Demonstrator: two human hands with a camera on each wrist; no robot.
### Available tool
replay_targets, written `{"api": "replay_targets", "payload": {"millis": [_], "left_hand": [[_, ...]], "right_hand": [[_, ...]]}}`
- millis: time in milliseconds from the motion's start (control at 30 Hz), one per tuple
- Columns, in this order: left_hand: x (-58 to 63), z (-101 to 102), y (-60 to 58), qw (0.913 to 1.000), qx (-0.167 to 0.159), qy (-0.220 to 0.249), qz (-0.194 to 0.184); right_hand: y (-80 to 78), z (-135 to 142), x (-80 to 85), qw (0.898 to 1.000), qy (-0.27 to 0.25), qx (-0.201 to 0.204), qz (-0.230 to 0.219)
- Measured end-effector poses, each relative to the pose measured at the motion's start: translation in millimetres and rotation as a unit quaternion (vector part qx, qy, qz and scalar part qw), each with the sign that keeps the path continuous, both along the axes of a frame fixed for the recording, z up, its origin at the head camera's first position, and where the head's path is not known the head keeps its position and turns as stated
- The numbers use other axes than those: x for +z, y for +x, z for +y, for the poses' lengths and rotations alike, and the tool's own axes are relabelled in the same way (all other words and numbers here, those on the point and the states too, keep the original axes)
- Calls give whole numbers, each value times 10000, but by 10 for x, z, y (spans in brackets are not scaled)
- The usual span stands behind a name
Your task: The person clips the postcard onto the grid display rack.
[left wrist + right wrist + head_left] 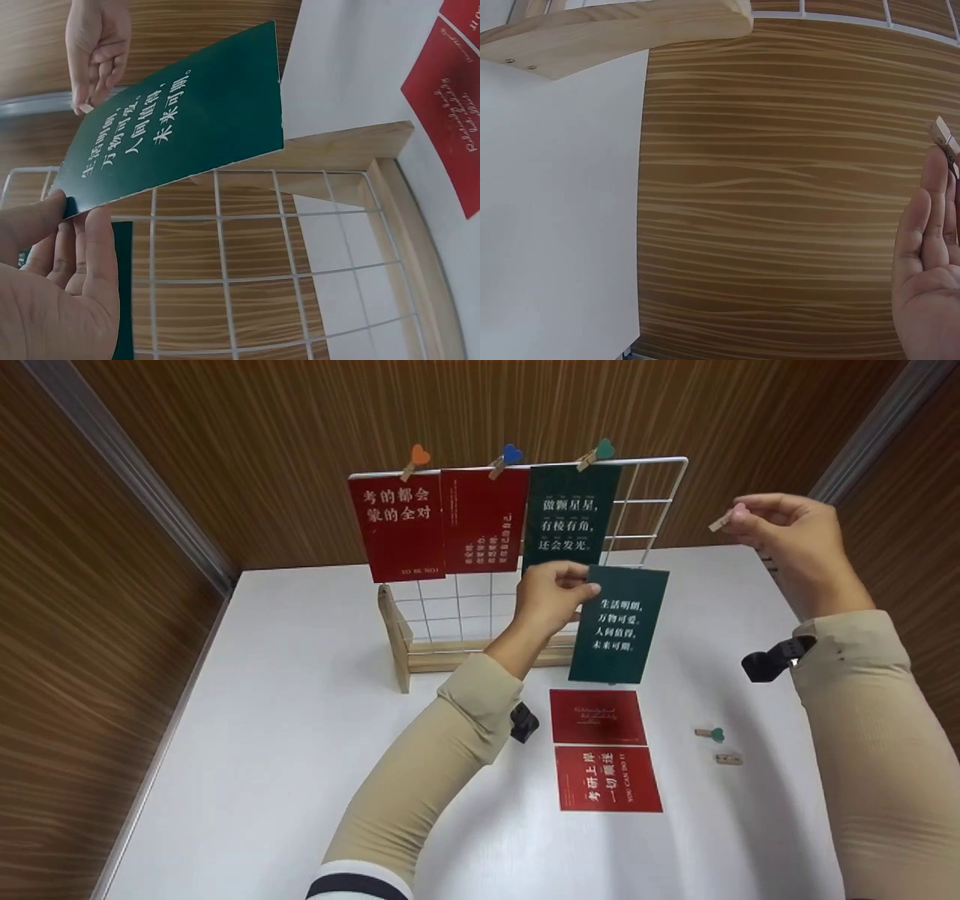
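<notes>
My left hand (551, 596) pinches a dark green card (619, 626) with white writing by its upper left corner, in front of the rack's right part. In the left wrist view the thumb lies on the printed face of the card (180, 112), fingers behind. Off to the right, my right hand (802, 544) holds a small wooden clothespin (724, 520) with a pink top between thumb and fingers. The right wrist view shows the clothespin (943, 139) at the fingertips. Behind the held card stands a white wire grid rack (637, 502) on a wooden base (427, 660).
Two red cards (480, 521) and another green card (571, 502) hang on the rack under orange, blue and green heart clothespins (596, 455). Two more red cards (607, 780) lie on the white table (300, 780). A green heart clothespin (709, 733) and a wooden one (727, 759) lie right of them.
</notes>
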State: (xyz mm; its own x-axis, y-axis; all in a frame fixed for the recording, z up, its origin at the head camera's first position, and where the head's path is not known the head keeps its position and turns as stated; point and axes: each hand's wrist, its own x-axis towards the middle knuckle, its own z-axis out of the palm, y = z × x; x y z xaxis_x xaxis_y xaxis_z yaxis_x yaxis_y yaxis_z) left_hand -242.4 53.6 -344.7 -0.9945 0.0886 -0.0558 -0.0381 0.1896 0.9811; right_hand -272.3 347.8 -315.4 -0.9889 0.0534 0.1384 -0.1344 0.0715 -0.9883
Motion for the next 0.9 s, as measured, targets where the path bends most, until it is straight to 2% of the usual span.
{"api": "replay_targets", "payload": {"millis": [133, 267, 400, 533, 900], "left_hand": [[109, 53, -61, 10000, 14, -45, 14], [200, 81, -120, 9999, 79, -40, 85], [261, 96, -165, 9996, 135, -73, 218], [308, 115, -203, 9990, 194, -179, 369], [462, 209, -252, 9982, 193, -17, 567]], "right_hand": [[-22, -34, 94, 9988, 476, 10, 95], [-47, -78, 180, 9997, 44, 126, 209], [-80, -143, 261, 9978, -321, 271, 513], [-101, -210, 352, 9967, -226, 308, 720], [-144, -362, 573, 9937, -28, 145, 1114]]}}
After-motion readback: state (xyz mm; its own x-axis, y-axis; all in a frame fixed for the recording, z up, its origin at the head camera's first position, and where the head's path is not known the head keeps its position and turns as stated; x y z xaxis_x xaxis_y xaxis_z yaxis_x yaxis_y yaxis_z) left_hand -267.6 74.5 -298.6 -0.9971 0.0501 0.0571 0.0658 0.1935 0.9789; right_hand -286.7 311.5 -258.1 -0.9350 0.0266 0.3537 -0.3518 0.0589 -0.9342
